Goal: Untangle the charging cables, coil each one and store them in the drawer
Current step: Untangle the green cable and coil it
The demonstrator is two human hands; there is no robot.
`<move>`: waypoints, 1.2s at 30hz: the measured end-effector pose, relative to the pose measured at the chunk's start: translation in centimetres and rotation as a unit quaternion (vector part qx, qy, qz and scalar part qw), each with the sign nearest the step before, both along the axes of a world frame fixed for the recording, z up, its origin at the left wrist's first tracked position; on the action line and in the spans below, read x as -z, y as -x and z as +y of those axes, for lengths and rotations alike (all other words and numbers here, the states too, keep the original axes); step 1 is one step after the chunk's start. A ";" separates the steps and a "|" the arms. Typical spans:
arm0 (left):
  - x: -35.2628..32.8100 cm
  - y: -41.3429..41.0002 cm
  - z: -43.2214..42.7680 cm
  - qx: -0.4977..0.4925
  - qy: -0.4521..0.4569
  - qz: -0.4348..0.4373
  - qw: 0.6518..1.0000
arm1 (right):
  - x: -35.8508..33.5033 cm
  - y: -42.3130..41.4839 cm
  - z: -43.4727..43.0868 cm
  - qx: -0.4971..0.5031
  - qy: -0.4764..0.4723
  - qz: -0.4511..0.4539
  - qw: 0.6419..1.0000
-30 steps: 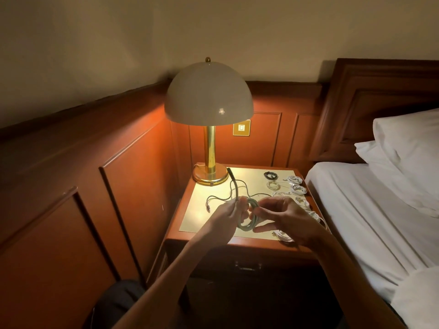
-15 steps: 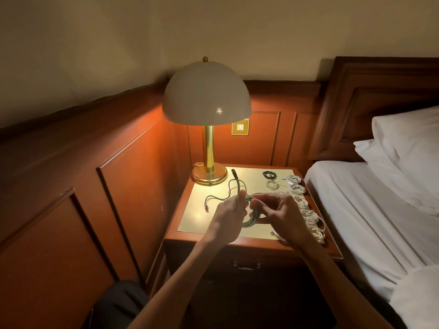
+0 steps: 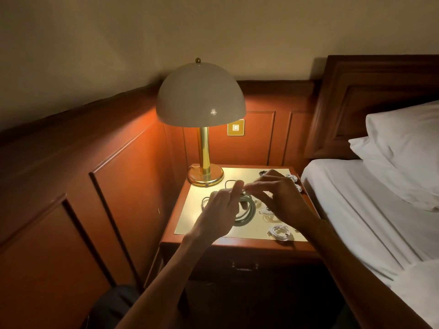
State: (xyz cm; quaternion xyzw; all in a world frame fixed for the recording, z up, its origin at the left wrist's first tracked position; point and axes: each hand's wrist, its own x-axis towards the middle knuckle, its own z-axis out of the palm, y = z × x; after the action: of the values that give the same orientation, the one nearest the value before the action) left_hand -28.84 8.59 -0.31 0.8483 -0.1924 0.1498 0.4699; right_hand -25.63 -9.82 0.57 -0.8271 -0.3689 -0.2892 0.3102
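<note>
Over the lamplit worktop (image 3: 193, 223) the left hand (image 3: 222, 211) grips the coiled loops of the green cable (image 3: 248, 217), forefinger raised. The right hand (image 3: 283, 201) seems to pinch the cable's loose end just beside that fingertip, though blur hides the contact. White coiled cables (image 3: 280, 232) lie near the right edge. Below, the drawer (image 3: 244, 261) is closed.
</note>
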 end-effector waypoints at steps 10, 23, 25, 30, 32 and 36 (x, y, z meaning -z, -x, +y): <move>-1.7 -0.2 1.1 0.004 0.014 -0.021 1.000 | -0.9 -0.1 2.0 0.053 -0.129 0.005 0.990; 0.4 -1.4 2.2 -0.122 0.073 -0.065 0.988 | -0.7 0.4 3.6 -0.091 -0.219 0.511 0.826; 0.3 -1.3 1.9 -0.124 0.056 -0.059 0.989 | -0.6 0.9 4.0 -0.054 -0.158 0.451 0.877; 0.4 -1.7 1.4 -0.145 -0.025 -0.105 0.984 | 0.2 1.2 4.6 0.009 -0.162 0.419 0.894; 0.7 -2.1 1.5 -0.158 -0.064 -0.122 0.978 | 0.0 1.3 4.5 0.002 -0.159 0.447 0.880; 0.8 -2.3 1.8 -0.132 -0.086 -0.110 0.981 | 0.3 0.9 4.2 -0.016 -0.147 0.480 0.864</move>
State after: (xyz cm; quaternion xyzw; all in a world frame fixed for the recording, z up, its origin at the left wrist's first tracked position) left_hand -26.58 10.43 -1.08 0.8819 -0.1410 0.2856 0.3475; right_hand -26.57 -5.67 0.31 -0.8025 -0.1404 0.0979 0.5716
